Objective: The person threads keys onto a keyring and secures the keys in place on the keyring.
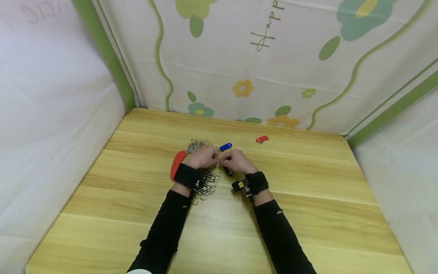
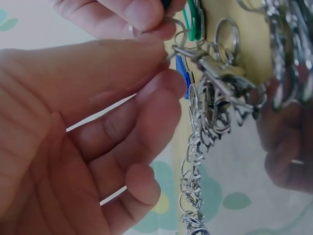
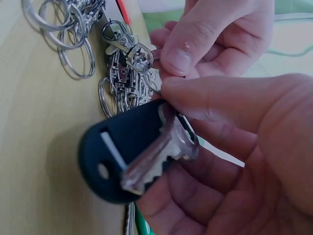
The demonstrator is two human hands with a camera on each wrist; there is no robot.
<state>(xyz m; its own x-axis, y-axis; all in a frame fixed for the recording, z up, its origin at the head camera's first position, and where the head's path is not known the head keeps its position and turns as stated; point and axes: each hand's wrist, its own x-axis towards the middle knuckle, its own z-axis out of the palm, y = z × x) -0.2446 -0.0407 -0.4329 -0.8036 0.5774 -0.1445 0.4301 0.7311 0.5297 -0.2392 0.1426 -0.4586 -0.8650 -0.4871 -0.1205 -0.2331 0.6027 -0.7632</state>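
My left hand [image 1: 204, 156] pinches a thin metal split ring [image 2: 180, 34] between thumb and index finger, beside a swivel clasp [image 2: 220, 73]. Right against it, my right hand [image 1: 237, 161] pinches the ring that carries a black key tag [image 3: 110, 147]. A toothed metal key [image 3: 156, 156] hangs over the tag's face. Both hands' fingertips meet above the table, and they partly hide the ring. Metal clasps with rings [image 1: 209, 184] lie beneath my left wrist, and more clasps [image 1: 197, 144] lie beyond that hand. A blue key tag [image 1: 225, 147] is just past the fingertips.
A red curved piece [image 1: 176, 164] with a row of small marks lies left of my left wrist. Farther back on the wooden table [image 1: 301, 213] is a red key tag [image 1: 262, 139]. A green tag [image 2: 194, 19] shows behind the fingers. Fabric walls [image 1: 219, 76] enclose the table's back and sides.
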